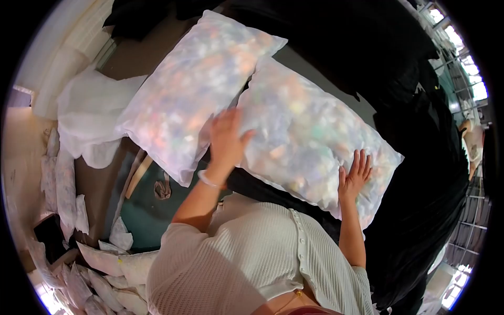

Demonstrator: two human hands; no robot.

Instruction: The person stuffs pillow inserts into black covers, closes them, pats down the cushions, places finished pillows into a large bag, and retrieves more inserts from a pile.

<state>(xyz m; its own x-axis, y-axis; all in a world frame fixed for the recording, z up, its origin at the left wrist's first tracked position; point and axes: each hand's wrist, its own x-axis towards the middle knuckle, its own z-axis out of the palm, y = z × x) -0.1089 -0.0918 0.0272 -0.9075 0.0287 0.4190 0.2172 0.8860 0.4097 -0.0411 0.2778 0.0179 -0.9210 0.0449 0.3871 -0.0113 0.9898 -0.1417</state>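
Observation:
Two pillow-shaped white bags, see-through enough to show multicoloured filling, lie side by side in front of me. My left hand, with a pale bracelet at the wrist, is slightly blurred over the gap between them. Its fingers are stretched out at the left edge of the right pillow; whether it presses on the cloth I cannot tell. The left pillow lies just beyond that hand. My right hand rests flat on the right pillow near its lower right end, fingers spread.
White fabric lies left of the pillows. Several filled white pillows are heaped at lower left. Black cloth covers the right side and the far edge. A wooden strip and a small loop of band are below the left pillow.

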